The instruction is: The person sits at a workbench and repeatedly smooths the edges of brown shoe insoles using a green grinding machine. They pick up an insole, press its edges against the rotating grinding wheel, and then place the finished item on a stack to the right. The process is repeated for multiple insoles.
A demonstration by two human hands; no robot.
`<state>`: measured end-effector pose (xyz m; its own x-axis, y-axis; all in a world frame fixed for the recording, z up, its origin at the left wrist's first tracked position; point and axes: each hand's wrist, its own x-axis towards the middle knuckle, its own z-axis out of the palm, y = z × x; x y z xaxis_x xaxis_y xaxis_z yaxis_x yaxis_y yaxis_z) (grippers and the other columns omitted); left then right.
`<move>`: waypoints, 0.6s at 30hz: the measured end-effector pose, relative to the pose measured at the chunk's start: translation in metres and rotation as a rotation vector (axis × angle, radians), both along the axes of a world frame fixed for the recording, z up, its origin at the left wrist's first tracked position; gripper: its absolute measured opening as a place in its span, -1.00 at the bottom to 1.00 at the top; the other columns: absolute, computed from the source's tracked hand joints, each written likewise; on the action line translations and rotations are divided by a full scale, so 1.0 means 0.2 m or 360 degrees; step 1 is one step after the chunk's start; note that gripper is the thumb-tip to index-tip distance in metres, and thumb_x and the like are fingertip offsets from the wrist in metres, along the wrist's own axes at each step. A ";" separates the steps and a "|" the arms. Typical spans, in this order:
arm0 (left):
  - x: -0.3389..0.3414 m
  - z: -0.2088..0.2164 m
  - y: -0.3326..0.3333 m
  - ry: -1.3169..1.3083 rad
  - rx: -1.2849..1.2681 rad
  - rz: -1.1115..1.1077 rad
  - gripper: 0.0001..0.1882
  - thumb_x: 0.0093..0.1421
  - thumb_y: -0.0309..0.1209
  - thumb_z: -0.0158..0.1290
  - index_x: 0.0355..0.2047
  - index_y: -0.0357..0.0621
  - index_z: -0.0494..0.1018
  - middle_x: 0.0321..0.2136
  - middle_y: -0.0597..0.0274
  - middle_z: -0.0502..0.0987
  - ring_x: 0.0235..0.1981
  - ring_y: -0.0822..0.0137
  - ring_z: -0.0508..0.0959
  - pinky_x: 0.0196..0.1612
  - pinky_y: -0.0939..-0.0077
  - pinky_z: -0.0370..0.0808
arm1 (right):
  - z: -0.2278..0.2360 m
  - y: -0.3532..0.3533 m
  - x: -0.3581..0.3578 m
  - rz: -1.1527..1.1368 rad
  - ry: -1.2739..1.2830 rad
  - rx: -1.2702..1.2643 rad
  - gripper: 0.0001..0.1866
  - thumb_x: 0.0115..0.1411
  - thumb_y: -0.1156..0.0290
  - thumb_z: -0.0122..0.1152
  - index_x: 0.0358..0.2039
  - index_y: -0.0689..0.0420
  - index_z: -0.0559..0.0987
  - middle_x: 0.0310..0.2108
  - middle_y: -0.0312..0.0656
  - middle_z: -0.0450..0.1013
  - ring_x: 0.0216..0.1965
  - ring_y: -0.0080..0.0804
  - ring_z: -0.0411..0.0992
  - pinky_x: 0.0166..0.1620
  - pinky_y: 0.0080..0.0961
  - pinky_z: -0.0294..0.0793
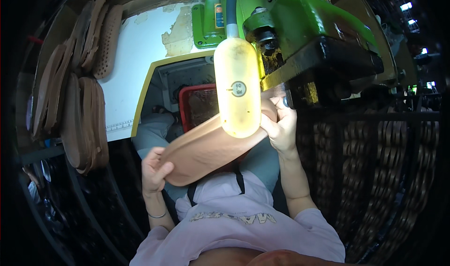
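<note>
The brown shoe sole (201,154) slants between the two grips, above the person's lap and partly behind the glowing yellow lamp (238,69). The left grip (153,172) is closed around its lower left end, thumb on top; the right grip (283,131) pinches its upper right end, near the green machine (309,20). More brown soles (77,134) lie piled at the left of the white worktop (136,50).
</note>
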<state>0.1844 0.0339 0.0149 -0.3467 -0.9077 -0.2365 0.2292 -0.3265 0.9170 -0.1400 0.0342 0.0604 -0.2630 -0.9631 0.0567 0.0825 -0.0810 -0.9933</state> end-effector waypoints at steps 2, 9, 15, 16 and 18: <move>-0.04 0.02 0.04 -0.0180 0.0039 -0.0262 -0.70 0.09 -0.49 0.17 -0.18 -0.37 0.42 -0.30 0.15 0.55 -0.26 0.46 0.52 -0.12 0.57 0.43 | 0.01 0.00 0.03 0.0008 0.0007 -0.0020 -0.76 0.10 0.49 0.31 -0.29 0.31 0.46 -0.31 -0.18 0.51 -0.30 -0.59 0.46 -0.18 -0.66 0.44; -0.49 0.25 -0.21 -0.0896 -0.1074 -0.0114 -0.77 0.01 -0.41 0.25 -0.34 -0.24 0.50 -0.52 0.03 0.57 -0.50 0.16 0.61 -0.41 0.44 0.50 | -0.06 0.10 -0.22 -0.0329 0.0044 -0.0145 -0.67 0.17 0.43 0.27 -0.12 0.32 0.45 -0.22 -0.19 0.49 -0.21 -0.59 0.43 -0.08 -0.64 0.39; -0.71 0.35 -0.43 -0.0813 -0.1513 -0.0242 -0.84 -0.01 -0.38 0.18 -0.42 -0.18 0.53 -0.57 0.06 0.54 -0.55 0.06 0.55 -0.46 0.33 0.50 | -0.10 0.12 -0.44 -0.0452 0.0005 -0.0117 -0.71 0.26 0.35 0.12 -0.13 0.32 0.43 -0.24 -0.23 0.46 -0.23 -0.61 0.38 -0.09 -0.65 0.34; -0.71 0.36 -0.46 -0.0758 -0.1523 -0.0306 -0.84 -0.02 -0.40 0.17 -0.43 -0.19 0.53 -0.58 0.05 0.53 -0.56 0.06 0.55 -0.47 0.33 0.50 | -0.09 0.12 -0.44 -0.0408 0.0008 -0.0083 -0.72 0.28 0.35 0.08 -0.13 0.31 0.43 -0.25 -0.24 0.44 -0.23 -0.62 0.37 -0.09 -0.65 0.32; -0.69 0.37 -0.48 -0.0705 -0.1383 -0.0343 -0.84 -0.05 -0.43 0.17 -0.46 -0.25 0.53 -0.58 0.00 0.51 -0.59 0.02 0.52 -0.48 0.39 0.47 | -0.09 0.11 -0.41 -0.0410 0.0061 -0.0004 -0.74 0.28 0.32 0.08 -0.20 0.28 0.44 -0.38 -0.28 0.44 -0.41 -0.66 0.38 -0.31 -0.74 0.36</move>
